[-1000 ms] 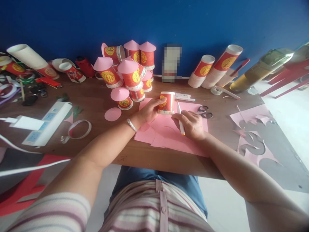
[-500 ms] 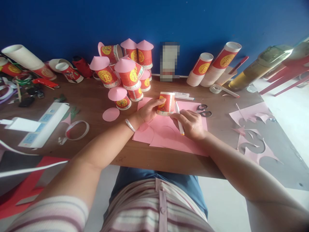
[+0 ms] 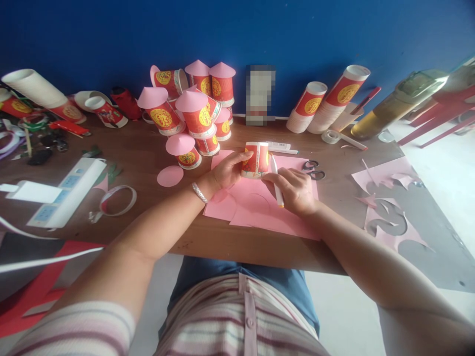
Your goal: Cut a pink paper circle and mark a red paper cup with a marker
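My left hand is closed around the side of a red paper cup with gold printing and a white strip down its side. In my right hand is a white marker pen, its orange tip pointing up beside the cup's right side. I cannot tell whether the tip touches the cup. Under both hands lie sheets of pink paper with faint circle outlines. Behind the cup rests another marker. Black-handled scissors lie at the paper's right edge.
Several red cups with pink cone tops cluster at the back left, near a pink paper disc. Stacked paper cups lean at the back right. A power strip lies left; pink paper scraps lie right.
The cup has turned slightly in my left hand, so its white strip now faces more toward me and the gold print shows less. The marker has barely moved.
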A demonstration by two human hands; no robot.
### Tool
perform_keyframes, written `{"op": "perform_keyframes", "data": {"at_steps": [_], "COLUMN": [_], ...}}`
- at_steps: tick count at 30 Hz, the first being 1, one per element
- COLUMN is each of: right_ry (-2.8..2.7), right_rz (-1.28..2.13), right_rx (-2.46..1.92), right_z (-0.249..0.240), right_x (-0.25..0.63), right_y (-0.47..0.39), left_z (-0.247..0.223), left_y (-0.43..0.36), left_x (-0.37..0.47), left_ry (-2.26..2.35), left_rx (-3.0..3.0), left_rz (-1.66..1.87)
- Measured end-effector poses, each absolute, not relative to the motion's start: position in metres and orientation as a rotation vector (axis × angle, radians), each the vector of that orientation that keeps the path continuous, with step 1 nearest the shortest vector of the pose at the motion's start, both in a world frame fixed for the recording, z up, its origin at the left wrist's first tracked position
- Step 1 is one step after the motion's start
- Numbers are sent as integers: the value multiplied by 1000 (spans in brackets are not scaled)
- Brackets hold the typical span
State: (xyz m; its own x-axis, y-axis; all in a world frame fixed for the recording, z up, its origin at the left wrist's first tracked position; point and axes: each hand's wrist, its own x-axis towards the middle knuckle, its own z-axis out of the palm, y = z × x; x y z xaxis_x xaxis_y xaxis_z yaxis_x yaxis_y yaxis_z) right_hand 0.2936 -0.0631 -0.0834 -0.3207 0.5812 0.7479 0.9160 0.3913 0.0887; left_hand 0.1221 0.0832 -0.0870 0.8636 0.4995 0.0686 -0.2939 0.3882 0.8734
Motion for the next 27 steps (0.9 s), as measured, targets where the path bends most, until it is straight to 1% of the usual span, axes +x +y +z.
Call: {"op": "perform_keyframes", "data": {"at_steps": [5, 9, 16, 27], "right_ry": [-2050, -2057, -2035, -2063], "right_rz": [-629, -667, -670, -651], "right_rx": [-1351, -1269, -1287, -1305], "right_z": [-86, -88, -86, -85], "right_x": [296, 295, 295, 298], "right_y": [-64, -63, -64, -65], "left_z": [-84, -84, -87, -85], "left_y": [80, 79, 83, 82], "left_x": [120, 118, 120, 119], "left_ry": [209, 242, 271, 234], "left_rx": [1124, 1175, 1095, 1053], "left_rz": [481, 476, 555, 489]}}
